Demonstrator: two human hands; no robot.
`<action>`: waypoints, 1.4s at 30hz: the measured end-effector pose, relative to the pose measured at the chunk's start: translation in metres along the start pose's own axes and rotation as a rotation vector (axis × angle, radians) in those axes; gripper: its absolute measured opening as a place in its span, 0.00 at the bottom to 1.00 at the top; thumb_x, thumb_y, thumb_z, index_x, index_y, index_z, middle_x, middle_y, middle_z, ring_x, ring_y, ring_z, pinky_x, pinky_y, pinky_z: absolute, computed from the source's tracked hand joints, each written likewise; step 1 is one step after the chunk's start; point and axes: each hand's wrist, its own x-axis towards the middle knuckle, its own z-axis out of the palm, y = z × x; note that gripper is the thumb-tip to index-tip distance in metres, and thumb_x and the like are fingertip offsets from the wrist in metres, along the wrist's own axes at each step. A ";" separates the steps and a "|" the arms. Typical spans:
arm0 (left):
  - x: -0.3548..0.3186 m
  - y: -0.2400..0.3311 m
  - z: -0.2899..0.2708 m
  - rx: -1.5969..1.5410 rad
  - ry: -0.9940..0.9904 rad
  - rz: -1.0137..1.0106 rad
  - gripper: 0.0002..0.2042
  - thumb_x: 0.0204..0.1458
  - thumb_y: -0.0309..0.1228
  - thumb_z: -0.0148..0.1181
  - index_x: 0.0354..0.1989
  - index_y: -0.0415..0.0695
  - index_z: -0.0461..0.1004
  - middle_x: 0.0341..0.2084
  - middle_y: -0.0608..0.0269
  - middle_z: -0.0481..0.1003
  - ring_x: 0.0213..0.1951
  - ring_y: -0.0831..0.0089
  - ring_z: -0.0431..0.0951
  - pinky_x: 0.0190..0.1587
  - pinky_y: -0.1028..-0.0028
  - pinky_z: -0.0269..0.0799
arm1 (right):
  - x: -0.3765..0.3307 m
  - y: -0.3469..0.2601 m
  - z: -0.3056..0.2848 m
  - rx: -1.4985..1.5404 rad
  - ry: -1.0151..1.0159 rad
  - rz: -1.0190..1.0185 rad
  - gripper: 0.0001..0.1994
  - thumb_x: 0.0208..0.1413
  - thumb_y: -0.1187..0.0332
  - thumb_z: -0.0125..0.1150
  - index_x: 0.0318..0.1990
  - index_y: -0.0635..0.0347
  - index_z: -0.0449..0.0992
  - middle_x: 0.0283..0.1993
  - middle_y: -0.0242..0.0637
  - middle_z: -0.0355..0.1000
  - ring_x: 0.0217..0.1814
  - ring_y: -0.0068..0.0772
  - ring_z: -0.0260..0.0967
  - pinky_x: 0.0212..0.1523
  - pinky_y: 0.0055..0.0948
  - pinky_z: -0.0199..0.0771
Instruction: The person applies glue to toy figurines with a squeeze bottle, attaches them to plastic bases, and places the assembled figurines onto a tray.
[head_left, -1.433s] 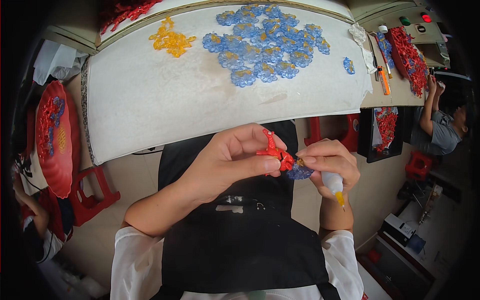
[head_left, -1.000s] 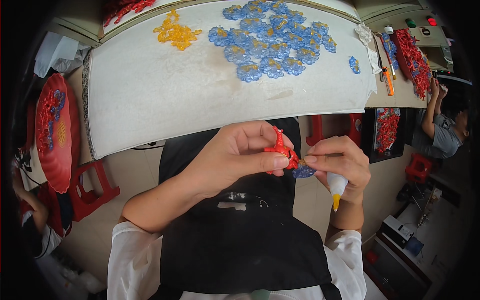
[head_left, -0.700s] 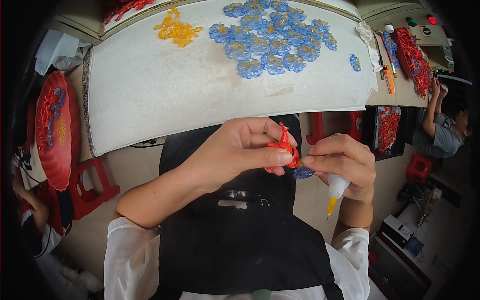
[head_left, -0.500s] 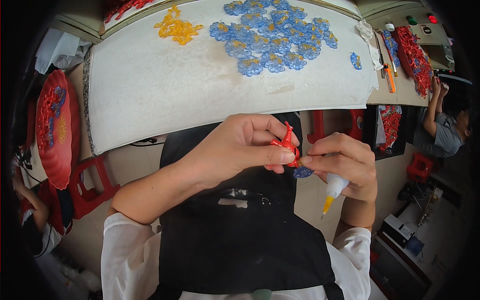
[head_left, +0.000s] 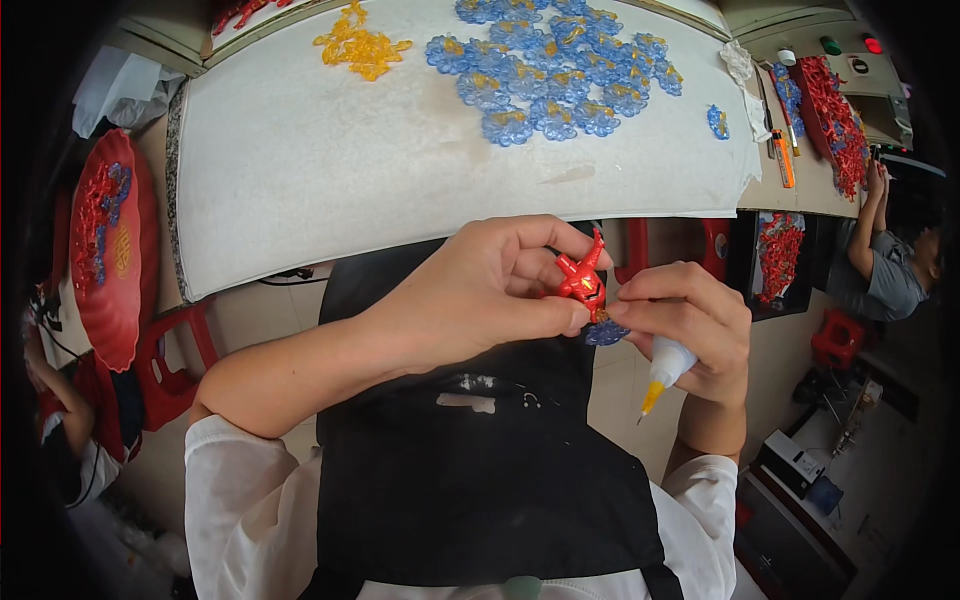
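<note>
My left hand (head_left: 480,285) is closed on a small glossy red plastic figurine (head_left: 584,284), held above my lap with its thin end pointing up. Below the figurine sits a translucent blue scalloped piece (head_left: 606,335) with an amber part on it, close against the red plastic. The thumb and forefinger of my right hand (head_left: 705,325) pinch at the edge of these parts. Tucked under the same hand's other fingers is a white glue bottle (head_left: 672,360), its yellow nozzle and needle tip pointing down. Fingertips hide where the pieces meet.
On the white-covered table (head_left: 320,180) lie several blue scalloped pieces (head_left: 550,75) and a pile of amber pieces (head_left: 360,45). An orange-handled cutter (head_left: 782,160) is at the right. Red trays (head_left: 105,320) of parts stand at both sides. A co-worker (head_left: 890,260) sits at far right.
The red figurine has turned in my left hand, its thin end now higher and tilted right. My right hand stays beside it, still with the glue bottle. The view has shifted slightly.
</note>
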 end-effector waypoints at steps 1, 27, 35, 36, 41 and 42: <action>-0.001 0.001 0.000 0.000 0.002 0.001 0.17 0.43 0.19 0.55 0.43 0.35 0.64 0.28 0.60 0.73 0.28 0.79 0.73 0.36 0.82 0.70 | 0.000 -0.001 0.001 -0.006 0.005 -0.005 0.12 0.28 0.77 0.64 0.27 0.64 0.74 0.27 0.36 0.67 0.24 0.29 0.67 0.20 0.22 0.66; -0.065 0.027 -0.039 0.451 0.297 0.453 0.14 0.45 0.20 0.52 0.42 0.37 0.63 0.37 0.61 0.68 0.40 0.79 0.69 0.43 0.79 0.65 | -0.003 0.003 0.038 -0.001 0.375 -0.012 0.11 0.41 0.79 0.60 0.36 0.64 0.72 0.40 0.50 0.65 0.28 0.33 0.66 0.23 0.21 0.67; -0.258 0.084 -0.178 1.451 1.608 0.221 0.15 0.40 0.26 0.55 0.39 0.40 0.67 0.29 0.56 0.74 0.33 0.67 0.74 0.35 0.73 0.68 | -0.008 0.022 0.033 -0.120 0.386 0.067 0.12 0.41 0.81 0.58 0.37 0.65 0.70 0.37 0.47 0.66 0.37 0.37 0.65 0.32 0.26 0.67; -0.268 0.082 -0.191 1.502 1.645 0.021 0.16 0.39 0.27 0.56 0.40 0.41 0.67 0.29 0.54 0.74 0.33 0.63 0.74 0.35 0.71 0.68 | -0.008 0.022 0.033 -0.120 0.391 0.069 0.12 0.41 0.81 0.58 0.37 0.65 0.70 0.37 0.47 0.66 0.37 0.37 0.65 0.32 0.26 0.67; -0.272 0.072 -0.234 1.619 1.636 -0.279 0.16 0.38 0.30 0.56 0.40 0.45 0.68 0.30 0.53 0.73 0.35 0.57 0.73 0.36 0.65 0.67 | -0.011 0.018 0.032 -0.103 0.357 0.149 0.13 0.38 0.81 0.59 0.36 0.64 0.71 0.37 0.45 0.67 0.38 0.38 0.65 0.37 0.29 0.67; -0.273 0.069 -0.242 1.600 1.645 -0.195 0.16 0.38 0.31 0.56 0.40 0.44 0.68 0.30 0.52 0.73 0.36 0.57 0.73 0.37 0.65 0.67 | -0.012 0.018 0.030 -0.118 0.364 0.159 0.13 0.38 0.81 0.59 0.36 0.64 0.71 0.37 0.45 0.67 0.38 0.38 0.65 0.37 0.29 0.67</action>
